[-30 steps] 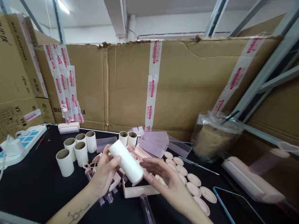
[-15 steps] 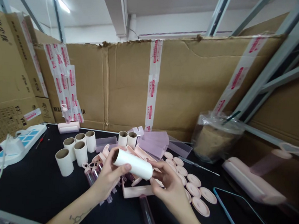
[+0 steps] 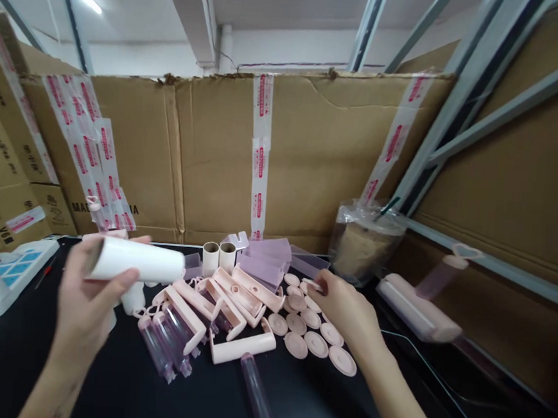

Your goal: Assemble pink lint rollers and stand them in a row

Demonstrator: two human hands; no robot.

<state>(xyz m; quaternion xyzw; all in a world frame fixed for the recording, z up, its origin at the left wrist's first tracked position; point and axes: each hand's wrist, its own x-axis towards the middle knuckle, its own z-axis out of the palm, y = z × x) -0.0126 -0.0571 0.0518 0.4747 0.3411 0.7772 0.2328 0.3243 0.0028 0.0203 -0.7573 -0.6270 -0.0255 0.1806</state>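
My left hand is closed around a white lint roll, held tilted sideways with its open cardboard end toward the left. At the back of the loose pink discs, my right hand pinches a pink round cap between its fingertips; the grip is partly hidden. Several more pink caps lie spread below that hand. Between the hands is a heap of pink roller frames. One more pink frame with a clear purple handle lies in front of the heap.
Two upright rolls stand behind the frames, beside purple translucent covers. Clear purple handles lie left of centre. A bagged drink cup and an assembled lint roller are at right; a power strip is at left.
My left hand has carried the roll leftward, away from my right hand. My right hand has let go of the roll and moved right to the pink caps. The view has shifted right.
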